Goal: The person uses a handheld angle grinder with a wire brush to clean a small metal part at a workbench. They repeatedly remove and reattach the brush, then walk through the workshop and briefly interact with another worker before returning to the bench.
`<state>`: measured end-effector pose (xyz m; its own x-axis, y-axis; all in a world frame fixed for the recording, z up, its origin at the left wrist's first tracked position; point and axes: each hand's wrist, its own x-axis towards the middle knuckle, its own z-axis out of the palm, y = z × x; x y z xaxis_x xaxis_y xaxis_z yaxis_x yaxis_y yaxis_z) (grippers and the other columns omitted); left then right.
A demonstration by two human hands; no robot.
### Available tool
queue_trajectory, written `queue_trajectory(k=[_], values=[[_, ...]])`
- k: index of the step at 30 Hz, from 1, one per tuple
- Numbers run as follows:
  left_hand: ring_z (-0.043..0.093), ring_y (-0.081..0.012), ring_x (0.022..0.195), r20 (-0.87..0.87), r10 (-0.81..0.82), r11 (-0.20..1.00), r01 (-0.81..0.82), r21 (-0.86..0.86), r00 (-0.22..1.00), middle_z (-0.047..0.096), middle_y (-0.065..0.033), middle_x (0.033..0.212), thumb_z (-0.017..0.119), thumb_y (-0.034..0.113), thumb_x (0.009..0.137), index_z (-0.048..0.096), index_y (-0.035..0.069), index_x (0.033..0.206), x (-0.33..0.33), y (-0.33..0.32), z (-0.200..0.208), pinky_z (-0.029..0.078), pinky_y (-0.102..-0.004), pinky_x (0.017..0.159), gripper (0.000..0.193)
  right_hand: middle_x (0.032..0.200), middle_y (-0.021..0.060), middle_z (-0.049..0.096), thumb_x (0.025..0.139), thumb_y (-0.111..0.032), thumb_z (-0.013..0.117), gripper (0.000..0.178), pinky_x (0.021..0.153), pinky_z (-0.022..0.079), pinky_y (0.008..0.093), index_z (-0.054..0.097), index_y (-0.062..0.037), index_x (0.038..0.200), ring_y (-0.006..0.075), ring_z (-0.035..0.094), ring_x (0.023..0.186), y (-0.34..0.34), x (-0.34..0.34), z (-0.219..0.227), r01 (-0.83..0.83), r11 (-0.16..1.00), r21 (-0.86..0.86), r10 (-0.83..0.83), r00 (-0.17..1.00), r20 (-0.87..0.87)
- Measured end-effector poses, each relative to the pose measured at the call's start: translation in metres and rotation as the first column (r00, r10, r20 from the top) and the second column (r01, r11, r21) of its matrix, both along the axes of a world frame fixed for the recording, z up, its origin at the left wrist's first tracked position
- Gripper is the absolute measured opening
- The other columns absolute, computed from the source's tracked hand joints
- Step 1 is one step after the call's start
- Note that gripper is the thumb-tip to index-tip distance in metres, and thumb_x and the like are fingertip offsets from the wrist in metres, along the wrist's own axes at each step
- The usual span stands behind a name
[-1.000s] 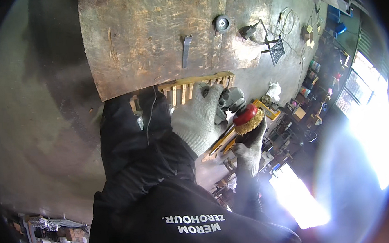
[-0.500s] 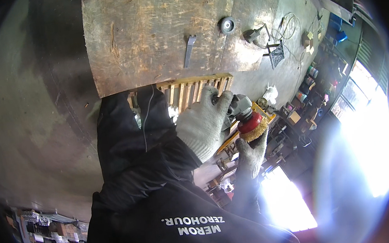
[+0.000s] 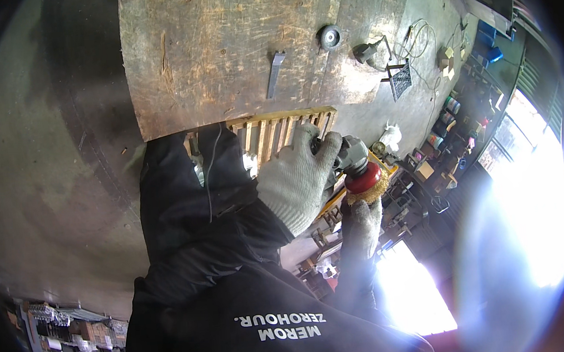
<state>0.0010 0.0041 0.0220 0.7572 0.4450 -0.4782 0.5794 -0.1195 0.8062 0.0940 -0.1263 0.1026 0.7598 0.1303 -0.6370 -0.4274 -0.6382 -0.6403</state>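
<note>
My left hand (image 3: 299,181), in a white knit glove, wraps around the body of an angle grinder (image 3: 353,151), its thumb lying along the top. On the grinder's head sits a red cup brush (image 3: 363,178) with a golden wire rim. My right hand (image 3: 365,221), in a greyish, soiled glove, is closed against the wire side of the brush from below. The brush hides most of its fingers.
Ahead lies a worn wooden board (image 3: 221,56) bearing a flat metal bar (image 3: 275,75) and a black round disc (image 3: 330,37). Below its edge is a slatted wooden pallet (image 3: 282,133). To the right are a dark power tool (image 3: 366,52), a black mesh stand (image 3: 401,79) and a coiled cable (image 3: 421,39).
My right hand has shifted slightly down and left, its thumb and fingers drawing together under the brush. My left hand and the grinder have barely moved.
</note>
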Motion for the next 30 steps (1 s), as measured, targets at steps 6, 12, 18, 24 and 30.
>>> queue_trajectory(k=[6, 12, 18, 24, 30], values=[[0.07, -0.0267, 0.079, 0.038, 0.044, 0.999, -0.044, 0.009, 0.998, 0.053, -0.0055, 0.121, 0.083, 0.022, 0.069, 0.052, 0.022, 0.132, 0.0, 0.001, -0.003, 0.058, -0.0376, 0.059, 0.07, 0.122, 0.0082, 0.059, 0.08, -0.017, 0.067, 0.069, 0.092, 0.045, 0.0269, 0.041, 0.0009, 0.142, 0.0154, 0.058, 0.106, 0.001, -0.002, -0.001, 0.012, 1.0, -0.017, -0.012, 1.0, 0.009], [0.07, -0.0284, 0.082, 0.049, 0.075, 0.997, -0.074, -0.023, 0.996, 0.052, -0.007, 0.122, 0.083, 0.021, 0.068, 0.051, 0.021, 0.131, 0.001, 0.001, -0.006, 0.058, -0.0391, 0.062, 0.07, 0.127, 0.0103, 0.057, 0.081, -0.017, 0.067, 0.07, 0.098, 0.044, 0.0317, 0.04, 0.0022, 0.143, 0.0191, 0.057, 0.113, 0.002, -0.001, 0.001, -0.036, 0.992, -0.123, 0.031, 0.999, -0.042], [0.07, -0.0306, 0.08, -0.058, -0.006, 0.994, -0.001, -0.11, 0.998, 0.052, -0.0089, 0.121, 0.084, 0.024, 0.069, 0.05, 0.022, 0.129, 0.004, 0.002, -0.015, 0.058, -0.0417, 0.062, 0.069, 0.126, 0.009, 0.056, 0.081, -0.016, 0.067, 0.07, 0.1, 0.044, 0.0322, 0.04, 0.0011, 0.143, 0.0191, 0.055, 0.115, 0.012, -0.002, -0.002, -0.039, 0.999, -0.028, 0.039, 0.999, -0.002], [0.07, -0.0332, 0.08, -0.026, 0.023, 0.991, -0.026, -0.133, 0.999, 0.052, -0.0106, 0.121, 0.085, 0.031, 0.068, 0.049, 0.023, 0.129, 0.0, 0.005, -0.017, 0.058, -0.0434, 0.063, 0.071, 0.126, 0.0092, 0.054, 0.076, -0.007, 0.064, 0.073, 0.103, 0.042, 0.0346, 0.038, -0.0012, 0.144, 0.0203, 0.053, 0.118, 0.028, -0.004, -0.004, -0.152, 0.983, -0.106, 0.16, 0.985, 0.072], [0.07, -0.034, 0.082, 0.0, 0.112, 0.963, -0.109, -0.245, 0.994, 0.054, -0.0117, 0.119, 0.083, 0.031, 0.068, 0.049, 0.02, 0.129, 0.0, 0.007, -0.022, 0.057, -0.0436, 0.067, 0.071, 0.132, 0.0106, 0.049, 0.066, 0.002, 0.07, 0.088, 0.106, 0.041, 0.0353, 0.032, -0.0005, 0.146, 0.0223, 0.052, 0.12, 0.04, -0.005, -0.005, -0.223, 0.958, -0.183, 0.242, 0.966, 0.092]])
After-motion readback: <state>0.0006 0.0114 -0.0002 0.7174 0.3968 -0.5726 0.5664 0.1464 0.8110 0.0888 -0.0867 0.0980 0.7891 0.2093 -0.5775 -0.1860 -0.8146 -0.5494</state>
